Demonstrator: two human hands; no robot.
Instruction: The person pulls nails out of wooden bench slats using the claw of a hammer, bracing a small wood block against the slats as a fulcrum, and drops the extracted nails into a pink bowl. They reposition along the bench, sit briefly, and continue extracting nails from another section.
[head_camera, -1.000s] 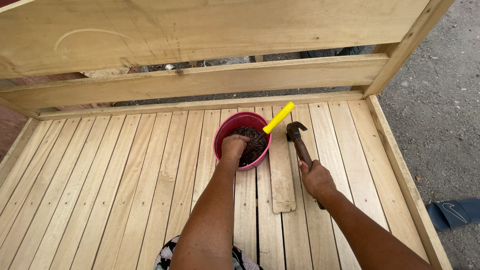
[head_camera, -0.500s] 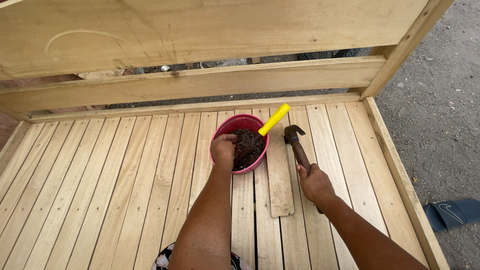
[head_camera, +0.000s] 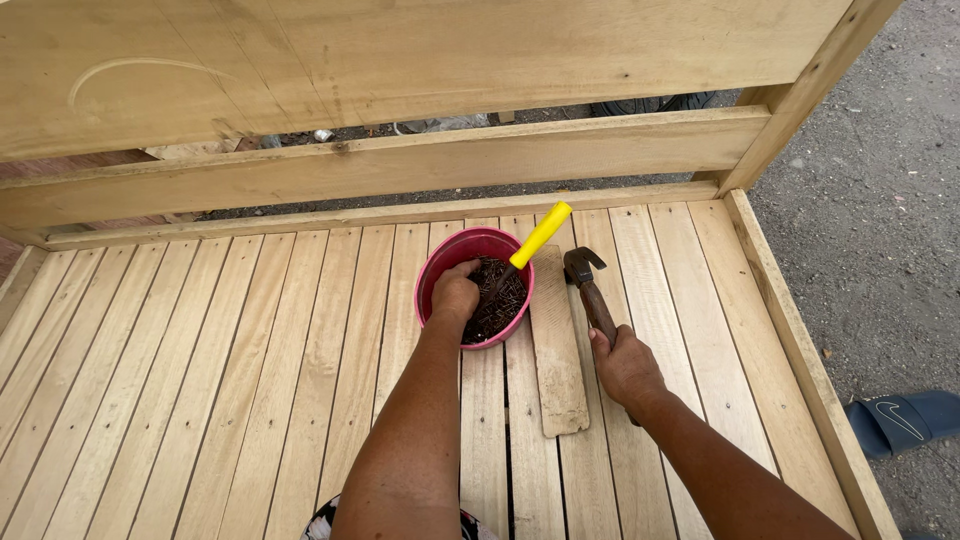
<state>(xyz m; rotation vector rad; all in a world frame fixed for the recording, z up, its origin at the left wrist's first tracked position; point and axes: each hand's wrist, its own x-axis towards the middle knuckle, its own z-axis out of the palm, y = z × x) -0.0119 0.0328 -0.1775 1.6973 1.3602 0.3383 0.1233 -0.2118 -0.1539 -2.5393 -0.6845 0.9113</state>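
— Nails, is that what's in the pink bowl (head_camera: 474, 286)?

— Looks so: a dark, rusty heap, with a yellow-handled tool (head_camera: 531, 244) leaning out. The left hand (head_camera: 455, 297) is dipped in, fingers curled down among them; whether it has any pinched I cannot tell.

— And the hammer (head_camera: 591, 296)?

— Just right of the bowl, the right hand (head_camera: 624, 365) wrapped around its handle, head resting by a loose board (head_camera: 557, 345). Nailing seems not yet begun.

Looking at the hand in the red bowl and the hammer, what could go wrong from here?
The left hand reaches into the red bowl of loose dark nails; sharp points might prick the fingers. The yellow-handled tool leans on the rim, so it could tip out. The right hand grips the hammer low over the slats; a slip might dent them.
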